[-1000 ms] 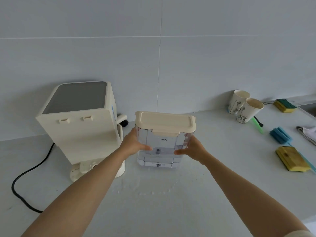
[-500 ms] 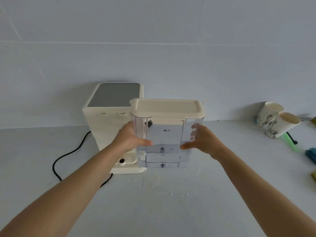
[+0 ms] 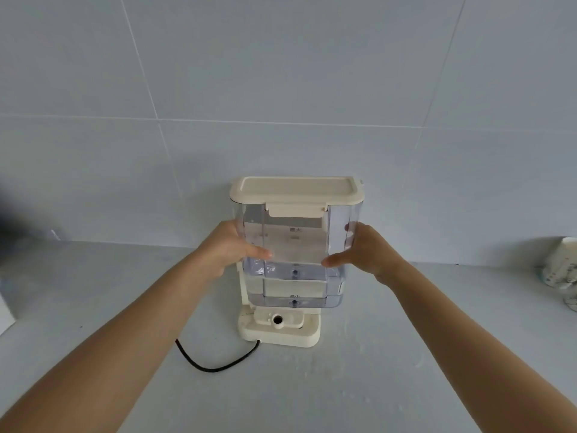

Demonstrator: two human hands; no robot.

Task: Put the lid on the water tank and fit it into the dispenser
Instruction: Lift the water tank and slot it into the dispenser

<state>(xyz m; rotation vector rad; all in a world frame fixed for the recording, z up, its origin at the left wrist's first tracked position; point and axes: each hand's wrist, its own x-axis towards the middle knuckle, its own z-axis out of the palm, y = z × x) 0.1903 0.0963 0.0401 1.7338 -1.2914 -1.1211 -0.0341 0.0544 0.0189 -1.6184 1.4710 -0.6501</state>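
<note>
Both hands clamped on tank (image 3: 295, 254), left hand (image 3: 229, 250) on left wall, right hand (image 3: 363, 253) on right wall, lid (image 3: 296, 190) on, tank upright above dispenser (image 3: 281, 331) base, cord (image 3: 218, 360) trailing near-left.

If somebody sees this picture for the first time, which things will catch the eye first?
In the centre, the clear water tank with its cream lid on, gripped at its sides by the left hand and right hand. Just below it sits the dispenser's base, with a black cord curling away on the counter.
</note>
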